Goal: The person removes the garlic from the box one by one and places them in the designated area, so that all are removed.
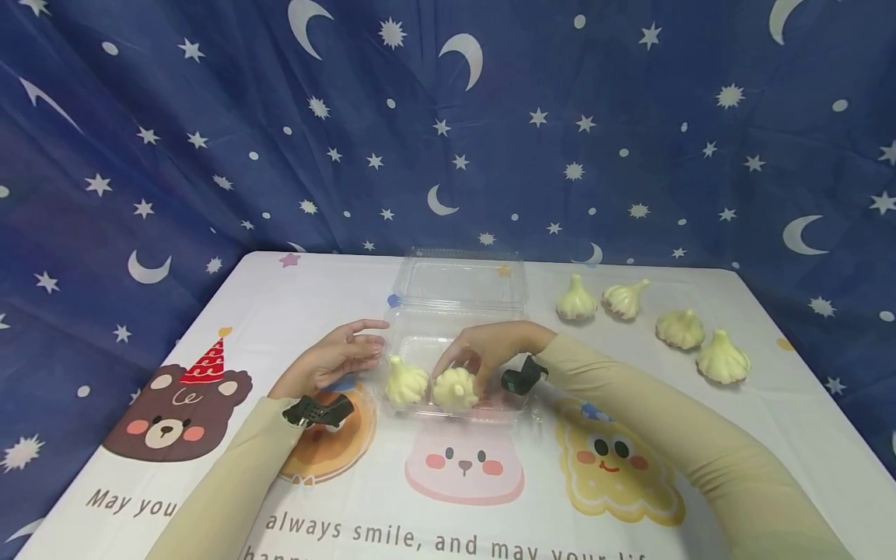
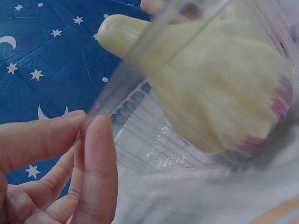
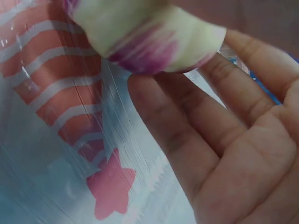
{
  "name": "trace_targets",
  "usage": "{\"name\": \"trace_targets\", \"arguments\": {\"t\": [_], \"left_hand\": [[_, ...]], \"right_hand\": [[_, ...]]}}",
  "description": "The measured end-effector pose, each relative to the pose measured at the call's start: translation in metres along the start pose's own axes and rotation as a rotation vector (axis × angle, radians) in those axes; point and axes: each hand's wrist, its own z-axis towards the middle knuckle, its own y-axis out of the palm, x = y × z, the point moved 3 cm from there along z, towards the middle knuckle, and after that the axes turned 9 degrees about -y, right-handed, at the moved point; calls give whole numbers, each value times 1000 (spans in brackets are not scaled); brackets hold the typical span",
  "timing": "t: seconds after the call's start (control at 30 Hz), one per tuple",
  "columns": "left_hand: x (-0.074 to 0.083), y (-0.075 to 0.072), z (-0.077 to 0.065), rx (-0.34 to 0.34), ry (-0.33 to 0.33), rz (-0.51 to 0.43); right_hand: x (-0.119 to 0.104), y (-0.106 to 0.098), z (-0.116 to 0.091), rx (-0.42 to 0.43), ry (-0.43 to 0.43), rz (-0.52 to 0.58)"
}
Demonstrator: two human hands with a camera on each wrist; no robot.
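Observation:
A clear plastic clamshell box (image 1: 427,346) lies with its lid (image 1: 455,281) folded back. My left hand (image 1: 343,356) pinches the box's left rim between thumb and fingers, as the left wrist view shows closely. Inside the box, near that rim, sits a pale yellow garlic bulb (image 1: 406,383) with its stem up. To its right, my right hand (image 1: 490,348) reaches in from above and grips a second garlic bulb (image 1: 455,389). In the right wrist view, the fingers lie against this bulb's purple-streaked base (image 3: 145,49), with the clear plastic close below.
Two garlic bulbs, one upright (image 1: 576,299) and one tilted (image 1: 625,299), lie right of the lid. Two more, a flatter one (image 1: 680,330) and a larger one (image 1: 723,359), lie farther right. A blue star-patterned curtain (image 1: 448,155) hangs behind the printed white tablecloth (image 1: 378,513).

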Motion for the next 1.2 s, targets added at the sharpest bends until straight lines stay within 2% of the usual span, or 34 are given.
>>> {"name": "trace_targets", "arguments": {"t": [0.33, 0.5, 0.73, 0.97, 1.2], "left_hand": [[-1, 0, 1, 1, -10, -31], [-1, 0, 1, -7, -5, -35], [0, 0, 1, -10, -2, -40], [1, 1, 0, -3, -8, -30], [0, 1, -1, 1, 9, 25]], "right_hand": [[-1, -1, 0, 36, 26, 12], [-2, -2, -2, 81, 18, 29], [-4, -7, -9, 145, 37, -14], [-7, -19, -27, 223, 13, -74], [-21, -31, -56, 318, 1, -50]]}}
